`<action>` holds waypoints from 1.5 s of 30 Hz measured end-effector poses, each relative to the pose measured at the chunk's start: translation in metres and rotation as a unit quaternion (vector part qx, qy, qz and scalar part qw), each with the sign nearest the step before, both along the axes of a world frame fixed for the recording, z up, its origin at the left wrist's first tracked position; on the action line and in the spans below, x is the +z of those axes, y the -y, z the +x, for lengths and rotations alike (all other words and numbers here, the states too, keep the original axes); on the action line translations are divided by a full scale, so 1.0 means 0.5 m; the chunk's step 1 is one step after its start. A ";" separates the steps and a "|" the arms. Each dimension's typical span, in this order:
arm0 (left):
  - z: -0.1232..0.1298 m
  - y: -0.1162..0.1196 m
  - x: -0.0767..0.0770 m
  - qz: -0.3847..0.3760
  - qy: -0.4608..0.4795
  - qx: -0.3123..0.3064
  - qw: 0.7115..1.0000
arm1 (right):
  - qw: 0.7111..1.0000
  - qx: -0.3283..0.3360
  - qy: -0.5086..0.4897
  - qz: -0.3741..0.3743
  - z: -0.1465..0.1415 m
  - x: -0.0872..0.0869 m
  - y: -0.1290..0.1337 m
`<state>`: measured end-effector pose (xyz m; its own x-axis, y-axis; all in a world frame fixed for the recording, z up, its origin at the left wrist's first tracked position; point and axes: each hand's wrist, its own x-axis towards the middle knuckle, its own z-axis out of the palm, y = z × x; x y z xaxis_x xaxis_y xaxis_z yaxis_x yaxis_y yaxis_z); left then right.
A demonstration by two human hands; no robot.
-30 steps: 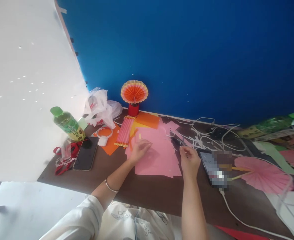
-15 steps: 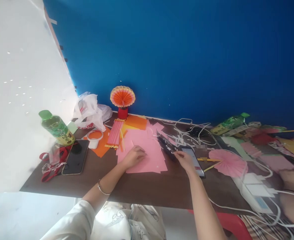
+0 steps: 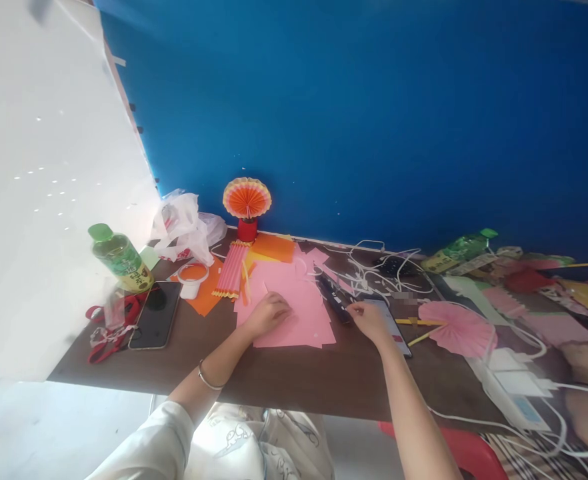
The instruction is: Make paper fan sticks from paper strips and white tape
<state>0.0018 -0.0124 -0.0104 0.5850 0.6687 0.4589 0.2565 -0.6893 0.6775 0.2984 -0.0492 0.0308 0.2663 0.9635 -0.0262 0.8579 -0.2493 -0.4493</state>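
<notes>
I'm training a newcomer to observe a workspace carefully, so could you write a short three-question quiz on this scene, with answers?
1. What lies directly beneath the left hand?
2. True or false: the bracelet is on the right wrist.
3. How many green-capped bottles are in view?

Key:
1. Pink paper.
2. False; it is on the left.
3. Two, one towards each side of the picture.
</notes>
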 end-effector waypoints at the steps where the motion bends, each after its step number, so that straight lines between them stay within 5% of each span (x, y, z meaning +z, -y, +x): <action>1: 0.000 0.000 0.001 0.001 0.000 0.001 1.000 | 1.000 0.005 0.007 -0.004 -0.002 0.002 -0.001; 11: 0.000 -0.001 0.001 0.000 -0.018 -0.005 1.000 | 0.998 0.038 0.051 -0.030 -0.024 0.030 -0.008; 26: -0.009 0.000 0.030 0.046 -0.090 -0.011 0.995 | 0.996 0.026 0.080 -0.018 -0.018 0.017 -0.010; 29: -0.020 -0.010 0.041 0.033 -0.104 0.065 0.992 | 0.996 0.013 0.090 -0.003 -0.026 0.015 -0.007; 31: -0.037 -0.022 0.049 0.017 -0.130 0.180 0.975 | 0.994 -0.007 0.111 0.014 -0.039 0.016 0.001; 35: -0.082 -0.047 0.062 -0.046 -0.227 0.390 0.891 | 0.986 -0.035 0.162 0.024 -0.075 0.020 0.023; 38: -0.098 -0.062 0.067 -0.067 -0.284 0.420 0.859 | 0.981 -0.043 0.186 0.015 -0.099 0.016 0.035; 45: -0.077 -0.090 0.068 -0.101 -0.291 0.423 0.852 | 0.963 -0.071 0.235 0.108 -0.128 -0.018 0.051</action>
